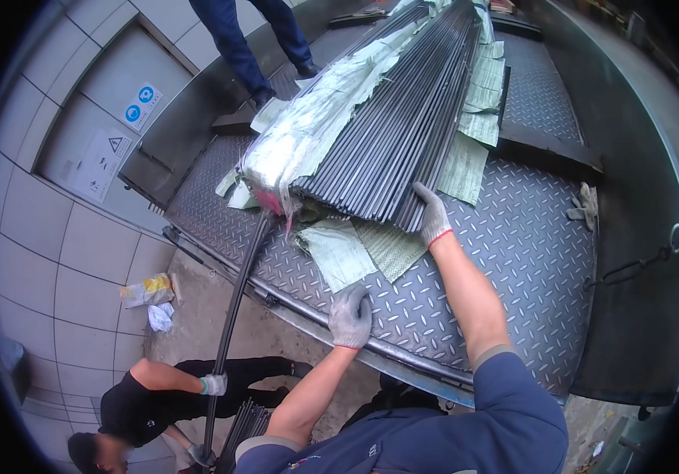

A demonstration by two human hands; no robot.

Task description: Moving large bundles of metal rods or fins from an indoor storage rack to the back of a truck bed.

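Observation:
A long bundle of dark metal rods [403,134] lies on the truck bed [505,253], its near ends fanned out toward me. My right hand [435,217], in a pale knit glove, is closed around the rod ends at the bundle's right edge; part of its grip is hidden. Lower and to the left, my gloved left hand [350,318] is curled near the bed's front edge, with nothing visible in it. Torn pale-green woven wrapping [339,253] hangs under the rods near both hands.
At lower left a co-worker [138,411] in black holds long dark rods [238,296] slanting off the bed. Another person's legs [249,39] stand at the far left. Spare gloves [584,207] lie by the right side wall [632,316]. More rods [245,426] sit below.

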